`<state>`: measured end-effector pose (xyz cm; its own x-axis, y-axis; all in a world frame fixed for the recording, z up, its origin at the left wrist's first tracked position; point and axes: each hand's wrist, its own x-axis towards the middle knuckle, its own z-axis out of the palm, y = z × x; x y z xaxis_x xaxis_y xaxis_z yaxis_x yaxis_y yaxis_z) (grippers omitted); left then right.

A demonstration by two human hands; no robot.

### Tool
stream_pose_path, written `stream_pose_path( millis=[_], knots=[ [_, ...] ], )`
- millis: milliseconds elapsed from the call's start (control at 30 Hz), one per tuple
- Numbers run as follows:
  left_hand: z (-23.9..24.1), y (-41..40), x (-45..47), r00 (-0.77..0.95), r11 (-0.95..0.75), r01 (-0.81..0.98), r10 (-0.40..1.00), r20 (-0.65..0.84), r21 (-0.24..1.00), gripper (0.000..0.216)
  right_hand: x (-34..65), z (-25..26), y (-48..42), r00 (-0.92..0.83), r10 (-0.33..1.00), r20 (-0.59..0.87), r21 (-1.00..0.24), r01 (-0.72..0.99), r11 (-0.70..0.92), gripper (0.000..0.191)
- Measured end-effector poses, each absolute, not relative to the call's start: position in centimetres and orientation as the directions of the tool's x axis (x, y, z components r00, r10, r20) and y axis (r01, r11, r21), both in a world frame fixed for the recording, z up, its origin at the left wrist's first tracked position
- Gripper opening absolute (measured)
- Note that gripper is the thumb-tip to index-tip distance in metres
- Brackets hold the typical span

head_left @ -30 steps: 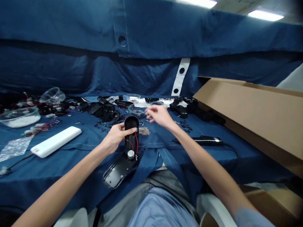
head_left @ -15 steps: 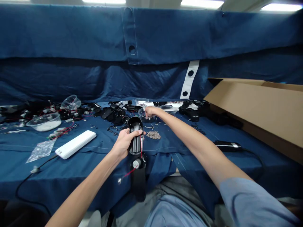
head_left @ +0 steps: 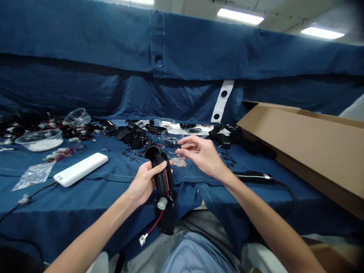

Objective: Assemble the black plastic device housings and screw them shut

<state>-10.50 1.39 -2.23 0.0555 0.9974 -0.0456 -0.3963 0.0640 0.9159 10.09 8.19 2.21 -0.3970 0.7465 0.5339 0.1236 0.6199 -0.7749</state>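
Note:
My left hand (head_left: 143,182) is closed round an open black plastic housing (head_left: 161,181), thumb across its front. Inside runs a red wire, and at the lower end sits a small silver motor (head_left: 162,203) whose red lead hangs down to a metal tab (head_left: 143,239). To the right, my right hand (head_left: 203,153) pinches a tiny black piece (head_left: 179,147) between thumb and fingertips; its exact kind is too small to tell. Just below those fingertips lies a heap of small metal screws (head_left: 179,162). A clear plastic bowl (head_left: 172,139) with dark bits stands behind the hand.
At left lie a white power bank-like box (head_left: 81,169) with a cable, a clear bag (head_left: 34,175) and a bowl of white material (head_left: 40,141). Black housings (head_left: 132,134) crowd the back. A black corded tool (head_left: 253,177) and a large cardboard box (head_left: 307,144) occupy the right.
My right hand has drawn back from the clear bowl toward me, now pinching a tiny black piece. The housing in my left hand has tilted, and the head view has shifted slightly.

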Motion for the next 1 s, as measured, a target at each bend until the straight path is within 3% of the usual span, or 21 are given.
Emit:
stream_pose_path(
  millis=[267,500,700,1000],
  knots=[
    [-2.4,0.0,-9.5,0.055,0.021,-0.412,0.998,0.001,0.911,0.051,9.9,0.4,3.9,-0.190,0.828,0.528,-0.840,0.028,0.542,0.021],
    [-2.6,-1.4,-9.2,-0.041,-0.039,-0.365,0.999,0.026,0.930,0.051,9.3,-1.0,1.6,-0.214,0.821,0.529,-0.838,0.022,0.546,0.012],
    [-3.4,-1.7,-9.3,-0.028,-0.214,-0.214,0.977,0.213,0.953,0.042,8.6,-0.9,0.7,-0.238,0.862,0.447,-0.894,-0.088,0.439,0.014],
    [-2.2,-2.8,-9.1,-0.002,-0.231,-0.124,0.973,0.232,0.965,0.056,8.8,-0.3,0.1,-0.184,0.896,0.404,-0.911,0.000,0.411,0.013]
  ],
)
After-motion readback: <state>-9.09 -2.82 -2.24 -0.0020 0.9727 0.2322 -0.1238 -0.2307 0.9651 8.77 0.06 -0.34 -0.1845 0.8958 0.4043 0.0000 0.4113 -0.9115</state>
